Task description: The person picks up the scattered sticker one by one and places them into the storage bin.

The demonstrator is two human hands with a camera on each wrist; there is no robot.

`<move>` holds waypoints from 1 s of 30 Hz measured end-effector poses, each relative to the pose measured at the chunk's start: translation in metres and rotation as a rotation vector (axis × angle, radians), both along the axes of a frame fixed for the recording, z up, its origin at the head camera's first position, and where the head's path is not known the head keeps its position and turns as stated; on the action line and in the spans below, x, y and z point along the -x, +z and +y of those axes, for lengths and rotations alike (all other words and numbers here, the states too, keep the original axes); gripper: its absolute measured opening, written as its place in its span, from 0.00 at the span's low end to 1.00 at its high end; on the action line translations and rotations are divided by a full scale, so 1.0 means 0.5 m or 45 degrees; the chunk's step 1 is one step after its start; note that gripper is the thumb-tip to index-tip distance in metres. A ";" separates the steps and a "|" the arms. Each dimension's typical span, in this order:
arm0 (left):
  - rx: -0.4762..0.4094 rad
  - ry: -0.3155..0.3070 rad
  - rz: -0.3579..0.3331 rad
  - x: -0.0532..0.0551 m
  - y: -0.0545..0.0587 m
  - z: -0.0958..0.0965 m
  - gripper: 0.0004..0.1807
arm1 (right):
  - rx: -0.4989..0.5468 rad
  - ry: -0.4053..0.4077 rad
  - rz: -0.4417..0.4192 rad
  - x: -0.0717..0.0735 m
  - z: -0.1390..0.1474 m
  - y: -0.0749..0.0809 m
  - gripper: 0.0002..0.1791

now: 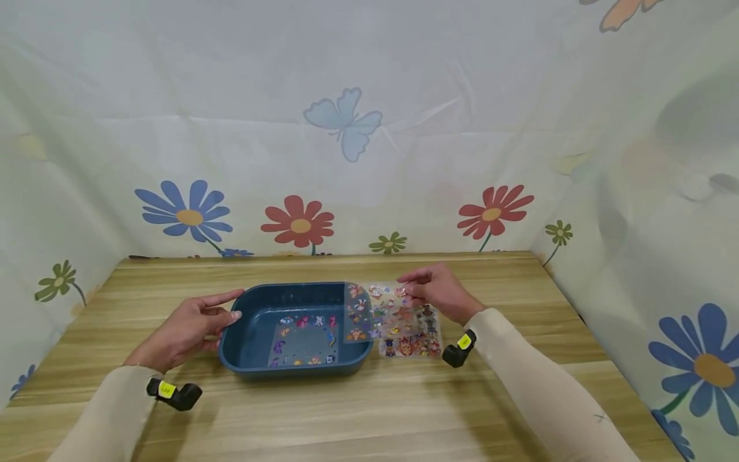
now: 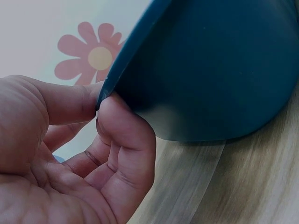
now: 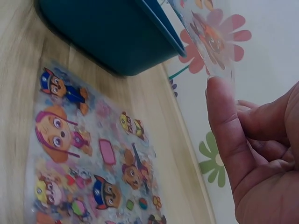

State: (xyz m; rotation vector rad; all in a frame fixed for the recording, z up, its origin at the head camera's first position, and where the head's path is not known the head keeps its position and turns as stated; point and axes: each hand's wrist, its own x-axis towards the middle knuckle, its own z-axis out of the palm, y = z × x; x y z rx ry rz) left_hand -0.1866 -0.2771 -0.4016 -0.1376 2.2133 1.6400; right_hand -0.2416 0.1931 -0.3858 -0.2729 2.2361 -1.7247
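In front of me, a person's left hand [image 1: 187,333] is pinching the edge of a blue tub [image 1: 249,333], with the thumb on one side and a bent finger on the other. The tub is sitting on the wooden table [image 1: 288,417]. The right hand [image 1: 441,292] is pinching a clear sticker sheet [image 1: 360,314] near its far end, and the rest of that sheet is sticking out over the tub's right edge. Inside the tub, a pony sheet [image 1: 305,341] is lying flat on the bottom. More stickers, on a puppy sheet [image 1: 412,346], are lying on the table just beside the tub, partly under the held one. I can't tell if other sheets are hiding below it.

I'm thinking a few things could go wrong. The held sheet is looking thin and bendy, so it might catch on the tub's edge and fold if it's coming in too low. The fingers are holding only a little bit of it, so it could slip and land half in, half out. The puppy sheet is lying so close that a low hand could be bumping it. And if the left hand is pulling hard, the tub might slide or tip.
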 end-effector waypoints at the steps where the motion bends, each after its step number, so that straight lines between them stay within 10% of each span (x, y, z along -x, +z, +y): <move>1: -0.001 0.000 0.001 0.000 0.001 0.000 0.39 | 0.002 -0.005 -0.006 0.000 -0.003 0.000 0.17; 30: 0.014 0.010 0.003 0.003 -0.008 -0.001 0.39 | 0.039 0.047 -0.027 -0.002 -0.082 -0.003 0.16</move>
